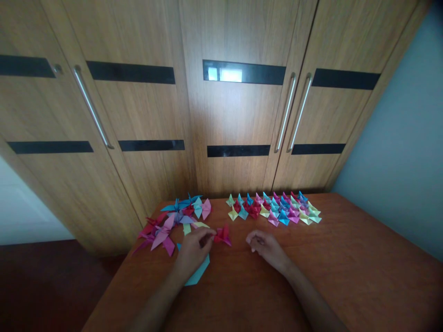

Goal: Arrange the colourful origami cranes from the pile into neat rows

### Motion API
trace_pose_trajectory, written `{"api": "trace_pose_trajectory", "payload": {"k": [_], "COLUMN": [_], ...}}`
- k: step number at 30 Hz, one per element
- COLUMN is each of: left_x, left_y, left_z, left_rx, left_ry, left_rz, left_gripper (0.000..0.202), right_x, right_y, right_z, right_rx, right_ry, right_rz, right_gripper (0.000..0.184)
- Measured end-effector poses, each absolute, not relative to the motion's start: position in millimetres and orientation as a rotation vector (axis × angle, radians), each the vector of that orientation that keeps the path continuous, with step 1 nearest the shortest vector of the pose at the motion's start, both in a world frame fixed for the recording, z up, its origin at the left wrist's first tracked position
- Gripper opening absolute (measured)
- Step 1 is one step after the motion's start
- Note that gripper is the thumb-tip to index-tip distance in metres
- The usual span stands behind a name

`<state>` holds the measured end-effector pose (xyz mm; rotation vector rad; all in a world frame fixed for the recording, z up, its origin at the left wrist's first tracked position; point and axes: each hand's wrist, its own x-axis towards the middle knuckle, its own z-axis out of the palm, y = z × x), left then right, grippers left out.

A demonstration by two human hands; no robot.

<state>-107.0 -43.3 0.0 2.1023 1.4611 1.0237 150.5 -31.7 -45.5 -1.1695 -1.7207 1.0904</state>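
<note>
Left hand [194, 249] rests on the wooden tabletop [346, 276], fingertips pinching a red folded paper figure [223, 235] at its 2 o'clock. Under the palm lies a light blue paper sheet [198, 275]. Right hand [265, 246] sits near, at 3 o'clock, loosely clenched, with nothing visible in it. A loose pile of folded figures [173, 220] lies at 11 o'clock; neat rows of smaller ones [277, 210] lie at 1 o'clock.

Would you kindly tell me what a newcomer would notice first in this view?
Bright folded paper catches the eye: a loose pile far left on the table, neat rows beside it. Nearer, the left hand pinches a red piece; the right hand rests curled alongside.
</note>
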Motion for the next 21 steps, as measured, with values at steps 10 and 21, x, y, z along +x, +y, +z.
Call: {"api": "trace_pose_trajectory", "payload": {"k": [10, 21], "left_x": [-124.7, -61.3], "left_y": [-34.0, -66.1], "left_z": [-8.6, 0.0], "left_rx": [2.159, 2.217], "left_ry": [1.612, 1.185], "left_rz": [1.159, 0.914], "left_gripper": [0.018, 0.02], "right_x": [150.8, 141.4], "right_y": [-30.5, -36.6], "right_z": [-48.5, -38.2], "right_rx": [-1.144, -0.981], "right_ry": [-1.738, -1.641], "right_rz": [1.076, 1.287], "right_gripper": [0.014, 0.026]}}
